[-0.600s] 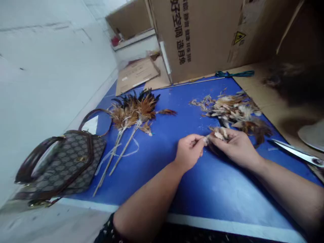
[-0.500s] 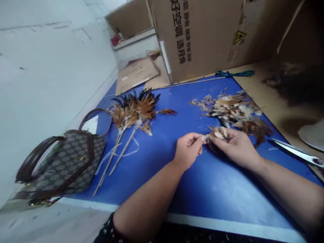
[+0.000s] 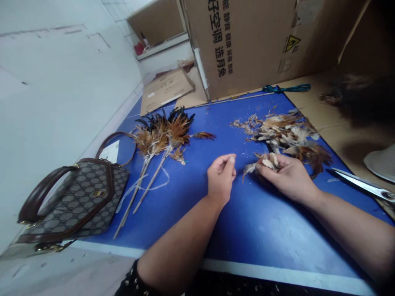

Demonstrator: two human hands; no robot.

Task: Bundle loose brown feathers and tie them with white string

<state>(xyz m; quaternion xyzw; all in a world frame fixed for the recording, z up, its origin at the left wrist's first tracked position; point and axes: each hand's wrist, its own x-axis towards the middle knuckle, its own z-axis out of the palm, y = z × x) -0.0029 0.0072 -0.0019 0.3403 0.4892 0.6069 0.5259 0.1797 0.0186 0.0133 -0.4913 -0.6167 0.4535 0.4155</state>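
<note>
Above the middle of the blue table my right hand [image 3: 286, 176] is closed on a bunch of feathers [image 3: 249, 168], whose brown and whitish ends stick out past the thumb and fingertips. My left hand [image 3: 220, 179] is a little to the left, apart from the bunch. Its thumb presses against the curled fingers; whether anything small is pinched there I cannot make out. Just beyond my right hand lies a loose pile of brown, cream and white feathers [image 3: 286, 131]. Open-bladed scissors [image 3: 364, 183] rest at the right, near the table's edge.
Feather dusters [image 3: 168, 133] with thin sticks and white ties lie at the left on the blue table [image 3: 185, 197]. Beside them is a patterned handbag [image 3: 92, 193]. A large cardboard box [image 3: 247, 45] stands behind, with a green cord bundle [image 3: 286, 88] at its base.
My left hand has drawn away leftward from the feathers held in my right hand. A wispy feather end now shows between the hands. My right hand stays nearly in place.
</note>
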